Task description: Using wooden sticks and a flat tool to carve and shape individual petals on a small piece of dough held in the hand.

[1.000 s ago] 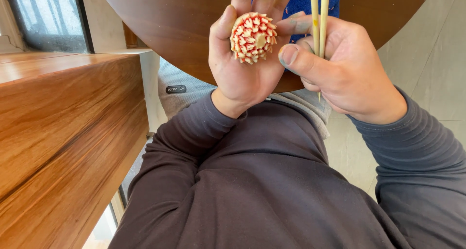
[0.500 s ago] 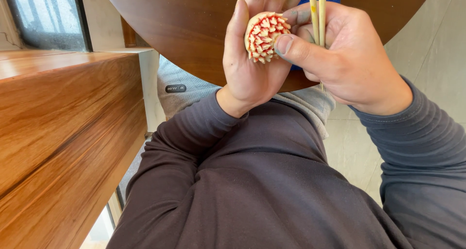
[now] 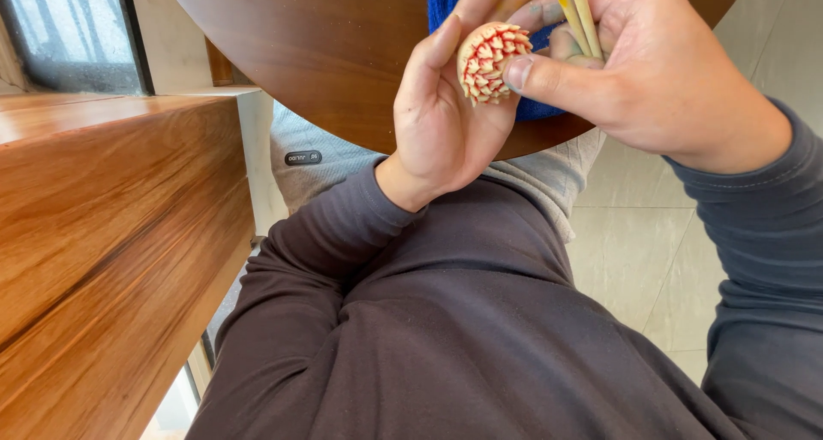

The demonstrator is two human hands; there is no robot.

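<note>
We cradle the spiky red-and-cream ball (image 3: 490, 61) in our left hand (image 3: 446, 123), our right hand (image 3: 651, 71) gripping thin sticks (image 3: 576, 11) just beside it, thumb on it; adding spikes seemingly demands steady aim.

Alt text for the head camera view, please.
A person's left hand cradles a small round red-and-cream petalled ball, while the right hand presses a thumb to it and holds two thin pale sticks, above a round wooden table.

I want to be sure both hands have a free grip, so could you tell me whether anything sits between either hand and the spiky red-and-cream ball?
Nothing visible does. The left hand cradles the spiky ball directly, and the right hand, also holding two thin sticks, rests its thumb against the ball.
</note>
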